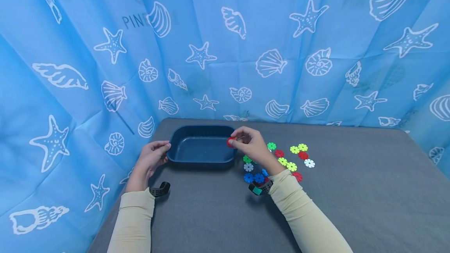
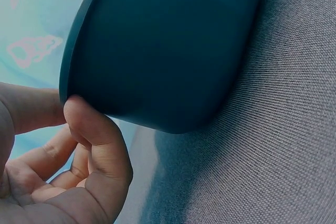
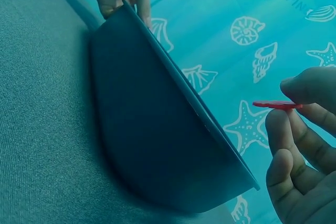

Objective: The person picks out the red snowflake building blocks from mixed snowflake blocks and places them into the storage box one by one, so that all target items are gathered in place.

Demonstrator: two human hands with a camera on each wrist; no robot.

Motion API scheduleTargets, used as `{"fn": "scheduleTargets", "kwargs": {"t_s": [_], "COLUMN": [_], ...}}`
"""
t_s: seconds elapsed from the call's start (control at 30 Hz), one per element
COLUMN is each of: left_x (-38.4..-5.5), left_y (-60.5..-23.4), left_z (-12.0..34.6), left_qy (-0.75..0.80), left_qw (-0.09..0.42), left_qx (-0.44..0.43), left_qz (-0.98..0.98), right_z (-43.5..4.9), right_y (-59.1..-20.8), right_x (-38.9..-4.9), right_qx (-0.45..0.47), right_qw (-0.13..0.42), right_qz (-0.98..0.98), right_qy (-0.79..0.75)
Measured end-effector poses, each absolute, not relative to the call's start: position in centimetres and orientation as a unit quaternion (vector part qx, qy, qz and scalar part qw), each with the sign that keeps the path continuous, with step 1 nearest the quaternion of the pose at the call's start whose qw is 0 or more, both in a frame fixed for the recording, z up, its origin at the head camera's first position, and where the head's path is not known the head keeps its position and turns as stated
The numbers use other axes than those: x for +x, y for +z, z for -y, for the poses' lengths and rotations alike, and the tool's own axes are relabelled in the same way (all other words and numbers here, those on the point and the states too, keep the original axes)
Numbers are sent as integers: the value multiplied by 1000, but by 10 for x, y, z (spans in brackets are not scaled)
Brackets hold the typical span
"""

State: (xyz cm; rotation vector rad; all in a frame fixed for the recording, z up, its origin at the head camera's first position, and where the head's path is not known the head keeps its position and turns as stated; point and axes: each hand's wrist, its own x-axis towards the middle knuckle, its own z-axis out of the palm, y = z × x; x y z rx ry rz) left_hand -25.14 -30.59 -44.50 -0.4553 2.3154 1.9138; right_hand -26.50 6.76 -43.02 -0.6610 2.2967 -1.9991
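A dark blue rectangular tub [image 1: 202, 163] with rounded corners sits on the grey cloth. My left hand [image 1: 152, 160] pinches its left rim; in the left wrist view the thumb and a finger of the left hand [image 2: 89, 156] close on the rim's edge. Above the tub's right end, my right hand [image 1: 251, 143] holds a red notched disc [image 1: 230, 141]. The right wrist view shows this red disc [image 3: 277, 105] flat between thumb and fingertips, just off the tub's rim.
Right of the tub, partly behind my right forearm, lie several notched discs: blue [image 1: 248, 177], yellow-green [image 1: 291, 166], red [image 1: 303, 155], white [image 1: 309, 163] and green [image 1: 271, 146]. A blue shell-print curtain [image 1: 225, 69] hangs along the table's back and left edges.
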Motion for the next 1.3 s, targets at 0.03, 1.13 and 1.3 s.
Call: {"fn": "scheduleTargets", "kwargs": {"t_s": [0.03,1.13,1.3], "left_x": [-251,-250,-249], "left_y": [-445,-444,-444], "left_z": [306,304,304], "left_qy": [629,623,623], "left_qw": [51,55,57], "left_qx": [-149,-151,-152], "left_qz": [-761,-765,-765], "right_z": [-67,-96,-102], "right_y": [-430,-418,-417], "right_x": [-265,-253,-251], "right_qx": [-212,-218,-222], "right_qw": [13,-20,-33], "right_qz": [-738,-761,-772], "right_qy": [-640,-611,-595]}}
